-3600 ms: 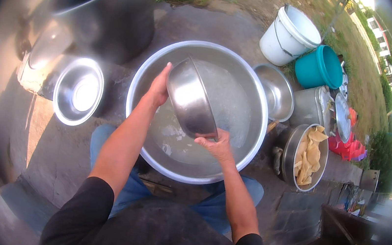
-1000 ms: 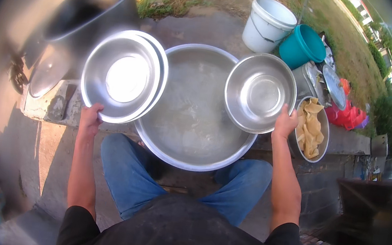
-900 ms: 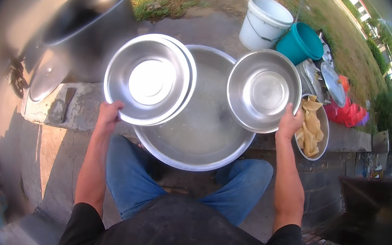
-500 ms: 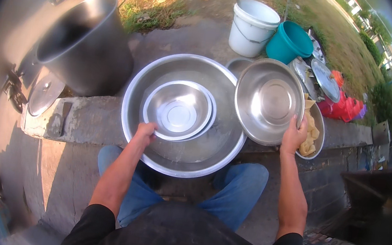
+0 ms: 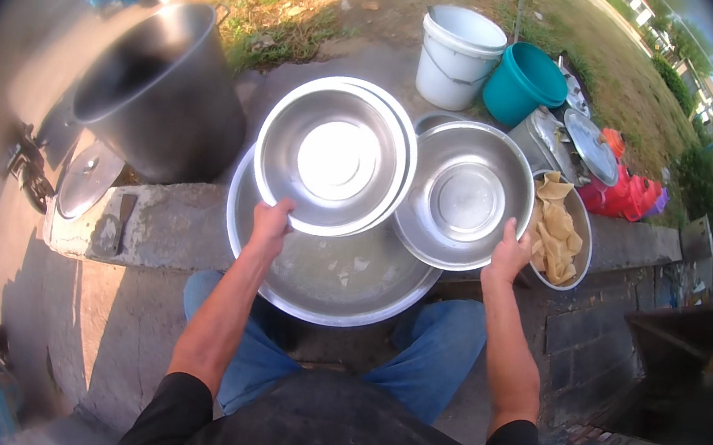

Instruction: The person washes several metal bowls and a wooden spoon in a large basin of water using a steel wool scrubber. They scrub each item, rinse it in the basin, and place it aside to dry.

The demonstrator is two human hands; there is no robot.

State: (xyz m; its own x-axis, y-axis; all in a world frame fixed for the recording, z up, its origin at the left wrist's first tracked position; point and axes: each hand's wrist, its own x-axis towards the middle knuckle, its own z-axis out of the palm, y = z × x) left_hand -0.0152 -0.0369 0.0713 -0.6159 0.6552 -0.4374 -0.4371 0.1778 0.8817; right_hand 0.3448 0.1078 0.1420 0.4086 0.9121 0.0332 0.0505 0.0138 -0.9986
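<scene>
From the head view, I see my left hand gripping the near rim of a shiny steel bowl, fingers curled over its edge, holding it tilted above a big steel basin of cloudy water. My right hand clamps the rim of a second steel bowl, which overlaps the basin's right side and sits just beside the first bowl. A large dark pot stands left, its lid leaning by a concrete ledge. Right of my hand lies a pan of yellow sponges. Beyond are a white bucket and teal bucket. Open pavement lies lower left.
</scene>
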